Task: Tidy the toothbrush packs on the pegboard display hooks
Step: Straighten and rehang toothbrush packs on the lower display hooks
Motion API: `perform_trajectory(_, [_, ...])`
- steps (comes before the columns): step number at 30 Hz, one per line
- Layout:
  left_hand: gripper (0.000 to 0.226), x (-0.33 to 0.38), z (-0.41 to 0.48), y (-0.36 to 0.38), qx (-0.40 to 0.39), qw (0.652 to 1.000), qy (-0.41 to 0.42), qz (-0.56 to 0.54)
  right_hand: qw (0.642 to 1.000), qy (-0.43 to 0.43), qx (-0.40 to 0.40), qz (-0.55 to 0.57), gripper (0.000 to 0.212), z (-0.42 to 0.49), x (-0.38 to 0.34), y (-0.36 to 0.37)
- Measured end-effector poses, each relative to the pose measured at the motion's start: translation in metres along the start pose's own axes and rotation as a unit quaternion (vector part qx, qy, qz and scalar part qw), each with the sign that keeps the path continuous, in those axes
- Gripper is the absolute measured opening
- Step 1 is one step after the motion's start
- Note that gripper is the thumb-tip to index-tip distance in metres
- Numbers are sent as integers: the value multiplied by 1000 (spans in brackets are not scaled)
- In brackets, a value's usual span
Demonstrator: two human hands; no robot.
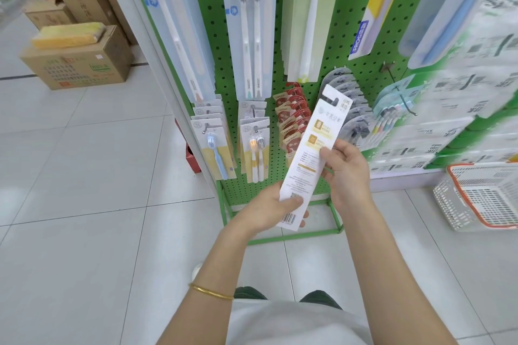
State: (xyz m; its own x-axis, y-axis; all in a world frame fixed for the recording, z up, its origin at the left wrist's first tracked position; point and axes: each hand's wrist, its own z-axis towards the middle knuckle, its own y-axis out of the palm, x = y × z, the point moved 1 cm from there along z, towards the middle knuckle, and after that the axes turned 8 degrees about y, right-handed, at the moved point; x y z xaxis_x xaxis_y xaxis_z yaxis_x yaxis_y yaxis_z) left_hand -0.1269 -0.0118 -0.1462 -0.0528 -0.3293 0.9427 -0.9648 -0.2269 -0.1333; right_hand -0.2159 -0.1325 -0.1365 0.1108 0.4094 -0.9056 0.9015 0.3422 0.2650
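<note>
1. White floor tiles [84, 176] run up to a green pegboard [213, 36] stand hung with toothbrush packs in 2 rows.
2. Held pack [304, 159]: a long white toothbrush pack, printed back and barcode facing the viewer, held in front of the pegboard's lower row. It tilts, with its hang-tab end up and to the right, overlapping the grey packs [346, 87]; whether it touches them cannot be told.
3. Left hand [269, 210]: pinches the pack's bottom end, with the thumb flat on the printed face and the fingers behind it; 1 fingertip shows past the lower edge. A gold bangle [210, 291] sits on this forearm.
4. Right hand [344, 173]: grips the pack at mid-length, with the thumb pressed on the face and the other fingers curled together round its right edge.
5. Upper row: a twin-brush pack [249, 36] hangs among other tall packs.
6. Lower row: small white packs [213, 145] at the left, red packs [291, 112] just left of the held pack, grey packs behind its top end.
7. Bare hook [403, 101]: juts from the board to the right of the grey packs.
8. Cardboard box [81, 64]: stands on the floor at the left, with a yellow bundle [67, 35] on top.
9. White basket [482, 199] with an orange rim: on the floor at the right.
</note>
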Motion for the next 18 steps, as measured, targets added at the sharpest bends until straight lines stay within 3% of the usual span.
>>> perform_trajectory(6, [20, 1, 4, -5, 63, 997, 19, 39, 996, -1, -81, -41, 18, 1, 3, 3])
perform_trajectory(10, [30, 10, 7, -12, 108, 993, 55, 10, 986, 18, -149, -72, 14, 2, 8, 6])
perform_trajectory(18, [21, 30, 14, -31, 248, 958, 140, -37, 965, 45, -236, -104, 10, 2, 8, 4])
